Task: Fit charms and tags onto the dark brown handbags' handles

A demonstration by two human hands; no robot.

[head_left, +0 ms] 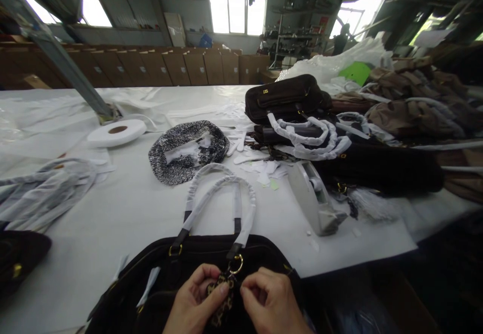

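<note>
A black handbag [219, 245] lies in front of me, its two handles [250, 213] wrapped in white material and standing up. From a gold ring [237, 263] at the right handle's base hangs a leopard-print charm [228, 300]. My left hand [198, 294] pinches this charm between thumb and fingers. Just to its right, my right hand [272, 296] is closed in a pinch beside the charm. Whatever it may hold there is too small to make out. White strips [149, 286] stick up from zipper pulls on the bag's left side.
Beyond the bag are a black-and-white knitted piece [160, 160], a white tape roll [132, 134] and a grey tape dispenser [307, 198]. Dark bags [287, 97] pile up at right. A metal post [64, 52] rises at left. Cardboard boxes [151, 67] line the back.
</note>
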